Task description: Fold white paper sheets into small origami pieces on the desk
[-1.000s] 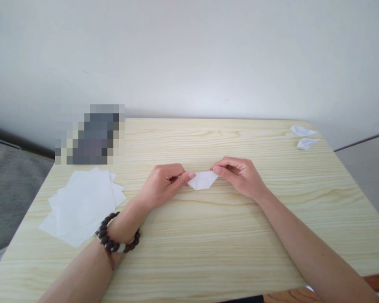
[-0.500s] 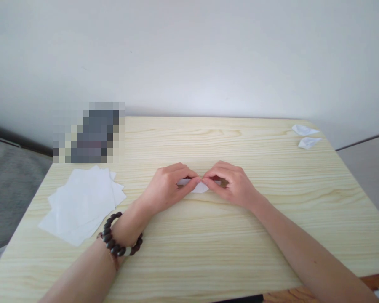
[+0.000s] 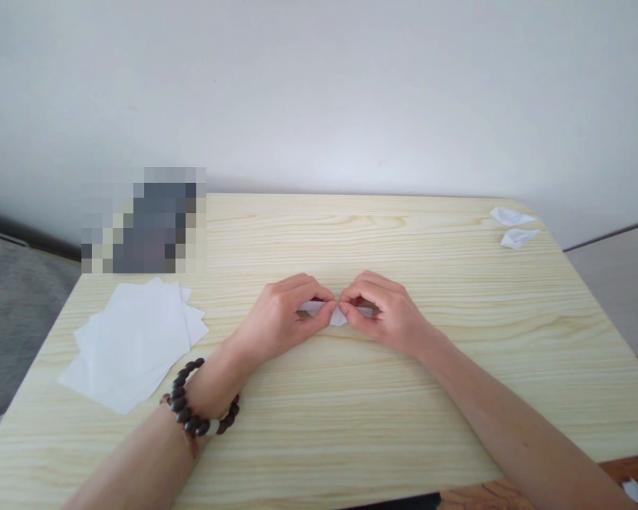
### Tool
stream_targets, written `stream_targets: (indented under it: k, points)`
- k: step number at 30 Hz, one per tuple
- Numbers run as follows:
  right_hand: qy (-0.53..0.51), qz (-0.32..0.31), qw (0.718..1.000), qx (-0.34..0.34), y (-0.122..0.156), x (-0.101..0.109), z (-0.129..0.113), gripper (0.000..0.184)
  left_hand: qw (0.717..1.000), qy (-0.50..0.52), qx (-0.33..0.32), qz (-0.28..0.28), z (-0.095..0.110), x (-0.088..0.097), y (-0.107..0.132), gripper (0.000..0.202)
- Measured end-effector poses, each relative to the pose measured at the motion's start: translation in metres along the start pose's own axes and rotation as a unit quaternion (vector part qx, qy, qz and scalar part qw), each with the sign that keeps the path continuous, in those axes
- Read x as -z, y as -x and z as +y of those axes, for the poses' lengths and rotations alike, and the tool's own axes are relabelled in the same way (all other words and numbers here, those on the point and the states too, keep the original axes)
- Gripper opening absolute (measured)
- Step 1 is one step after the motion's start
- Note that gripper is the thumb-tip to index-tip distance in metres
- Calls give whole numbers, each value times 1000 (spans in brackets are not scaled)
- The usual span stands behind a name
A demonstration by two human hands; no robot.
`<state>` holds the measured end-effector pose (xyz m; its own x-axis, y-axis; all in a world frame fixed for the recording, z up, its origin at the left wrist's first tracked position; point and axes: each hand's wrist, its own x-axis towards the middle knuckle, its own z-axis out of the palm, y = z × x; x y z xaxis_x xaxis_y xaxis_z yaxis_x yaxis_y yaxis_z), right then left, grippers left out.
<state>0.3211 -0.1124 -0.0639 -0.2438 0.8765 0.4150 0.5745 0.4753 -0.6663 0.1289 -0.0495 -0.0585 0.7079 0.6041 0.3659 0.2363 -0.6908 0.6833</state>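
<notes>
A small folded piece of white paper [image 3: 339, 316] is held just above or on the middle of the table; which of the two I cannot tell. My left hand [image 3: 292, 312] pinches it from the left between thumb and fingers. From the right, my right hand [image 3: 383, 312] pinches it the same way, and the fingertips of both hands nearly meet at its centre. Much of the paper is hidden behind the fingers and thumbs. Dark beads [image 3: 183, 407] circle my left wrist.
Several white paper sheets [image 3: 132, 340] lie in a fanned pile on the left of the light wooden table [image 3: 319, 418]. A blurred dark object [image 3: 154, 227] is behind them. Two folded white paper pieces [image 3: 518, 238] rest at the far right corner. A wall [image 3: 319, 92] borders the back edge.
Both hands keep their pinch on the paper, and the thumbs have shifted slightly, with less of its lower part showing between them. The view has moved a little.
</notes>
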Motion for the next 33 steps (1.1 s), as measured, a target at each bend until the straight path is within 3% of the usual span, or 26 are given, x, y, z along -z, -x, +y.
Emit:
stream_targets:
  k: [7,14,22,29,33]
  points:
    - [-4,-12,1000,-15,0,1,-1,6,1000,4,-3,10,-1,-1,0,9]
    - [-13,-32,999,-36,1,8,5,8,992,66,109,-17,-2,9,-5,14]
    - [-7,-43,998,-41,1,24,12,10,982,89,165,-14,3,12,-7,20]
    - [17,-15,998,-64,3,36,22,9,975,65,210,38,-3,22,-5,22]
    - [8,-27,999,-31,5,27,18,42,974,76,213,16,-3,18,-5,24]
